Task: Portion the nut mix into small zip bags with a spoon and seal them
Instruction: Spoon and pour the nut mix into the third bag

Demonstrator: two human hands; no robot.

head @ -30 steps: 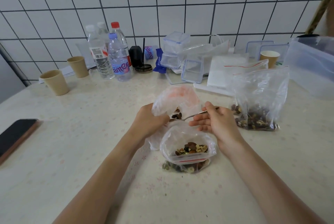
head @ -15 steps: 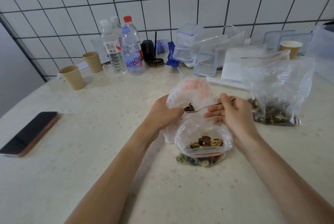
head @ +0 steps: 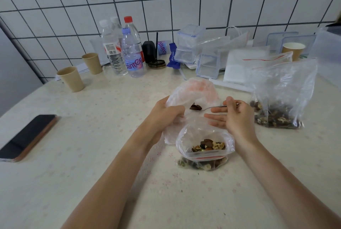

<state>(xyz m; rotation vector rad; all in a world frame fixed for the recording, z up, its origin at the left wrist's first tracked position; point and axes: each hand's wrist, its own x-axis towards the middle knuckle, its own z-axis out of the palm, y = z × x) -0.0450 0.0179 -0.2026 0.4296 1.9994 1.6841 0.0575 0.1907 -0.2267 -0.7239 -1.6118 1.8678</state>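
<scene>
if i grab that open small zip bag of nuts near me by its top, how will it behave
The small zip bag is thin crinkled film, so it will likely sag and fold. Its mouth gapes unsealed, so nuts could spill if tipped. The load is small, so probably light.

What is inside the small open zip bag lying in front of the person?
The small clear zip bag with the red seal strip holds a mound of mixed nuts seen through its open mouth. More nuts show through the plastic below the strip; the bag's bottom layer is hidden.
</scene>
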